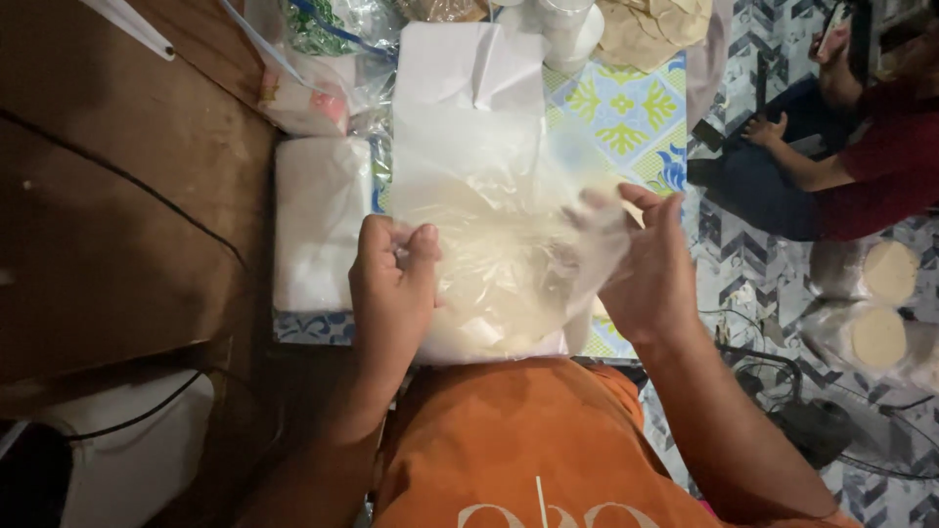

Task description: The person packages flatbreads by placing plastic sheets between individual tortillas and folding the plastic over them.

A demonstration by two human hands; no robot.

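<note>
So, both hands are on a thin clear plastic bag (504, 244) with a pale round flat disc (509, 293) inside it, probably some kind of wrapper or flatbread sheet. My left hand (391, 288) has its thumb and fingers pinched shut on the bag's left edge, film bunched right under the fingertips. My right hand (650, 269) is more relaxed, fingers (641, 200) spread and half curled against the right side of the bag. It looks tucked partly behind the film, so I can't tell how firm that grip is.

The bag hangs between my two hands, just above a stack of white paper sheets (469, 68) lying beyond my fingertips. Just outside my left knuckles there's a white rectangular pad (318, 220), and all of it sits on a blue and yellow patterned tablecloth (626, 117).

Handling-wise, I'd guess this thing weighs next to nothing. The film is floppy and a bit slick, and it clings to itself. The disc inside looks thin and likely to crack or crease if bent. I'd say hold the film at the edges only, near the mouth, and keep fingers off the disc itself.

Past my right hand, another person in a red top (880, 147) sits on the floor, with more bagged pale discs (880, 303) near them.
</note>
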